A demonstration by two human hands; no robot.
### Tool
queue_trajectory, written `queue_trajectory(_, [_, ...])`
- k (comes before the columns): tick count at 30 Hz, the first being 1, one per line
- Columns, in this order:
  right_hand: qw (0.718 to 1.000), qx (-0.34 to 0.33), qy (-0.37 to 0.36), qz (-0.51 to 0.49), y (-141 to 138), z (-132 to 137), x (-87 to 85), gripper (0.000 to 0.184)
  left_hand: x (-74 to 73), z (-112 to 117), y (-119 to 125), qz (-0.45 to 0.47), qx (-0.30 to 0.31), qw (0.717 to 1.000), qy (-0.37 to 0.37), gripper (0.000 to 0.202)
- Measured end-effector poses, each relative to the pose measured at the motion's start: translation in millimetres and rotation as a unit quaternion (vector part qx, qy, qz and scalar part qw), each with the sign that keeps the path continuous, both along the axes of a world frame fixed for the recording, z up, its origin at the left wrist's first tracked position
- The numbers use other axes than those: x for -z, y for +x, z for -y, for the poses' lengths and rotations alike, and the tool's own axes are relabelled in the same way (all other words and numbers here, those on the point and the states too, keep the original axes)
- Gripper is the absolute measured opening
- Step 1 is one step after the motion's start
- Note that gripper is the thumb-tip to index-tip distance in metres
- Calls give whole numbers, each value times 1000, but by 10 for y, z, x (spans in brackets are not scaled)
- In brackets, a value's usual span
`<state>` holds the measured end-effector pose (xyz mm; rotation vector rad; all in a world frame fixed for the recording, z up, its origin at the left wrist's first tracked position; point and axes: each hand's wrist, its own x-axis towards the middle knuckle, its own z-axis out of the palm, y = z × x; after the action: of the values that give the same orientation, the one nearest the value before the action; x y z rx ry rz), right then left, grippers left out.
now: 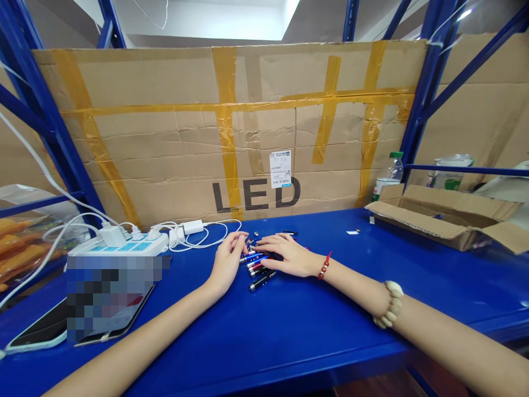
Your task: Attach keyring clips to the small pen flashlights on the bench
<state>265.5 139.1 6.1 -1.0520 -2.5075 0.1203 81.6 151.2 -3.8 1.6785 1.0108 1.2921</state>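
Glossy pen-shaped cylinders in black, blue and red [255, 266] lie bunched in the head view toward the back edge of the blue metal desk [289, 342], about midway between its side edges. The left hand [226, 262] stands at their left with fingers bent close together; I cannot tell whether it pinches anything. The right hand [285, 255] spreads palm-down over the pile, fingers nearly straight and slightly parted, with no grip showing.

To handle these well, I would keep the left fingers as a stop and move the right ones lightly, since round barrels could roll (the black cylinder with a silver end [262, 281], nearest the front edge, seems likeliest). Lifting the right palm would uncover what it hides.

A white plastic power strip [119, 251] sits toward the back left corner, its loose white cables running close to the left hand. A dark-screened tablet [124, 322] lies below it. An open brown cardboard box [430, 220] fills the back right corner, well apart. A tall taped cardboard sheet [182, 143] closes off the back edge.
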Motion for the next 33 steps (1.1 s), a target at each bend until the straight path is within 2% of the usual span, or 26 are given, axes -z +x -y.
queue_trajectory(11, [1000, 24, -17, -5, 0, 9, -4, 45, -33, 28, 12, -3, 2, 1000, -1, 28])
queue_trajectory(20, [998, 53, 5, -30, -9, -1, 5, 40, -31, 35, 9, 0, 3, 1000, 0, 25])
queue_trajectory(23, [998, 51, 3, -24, -12, 5, 2, 42, -30, 29, 12, 9, 2, 1000, -1, 25])
queue_trajectory(29, [998, 32, -49, 10, -14, -1, 29, 50, -40, 31, 16, -4, -5, 1000, -1, 25])
queue_trajectory(33, [999, 22, -40, 5, -3, -19, 46, 51, -34, 35, 18, 7, 1, 1000, -11, 27])
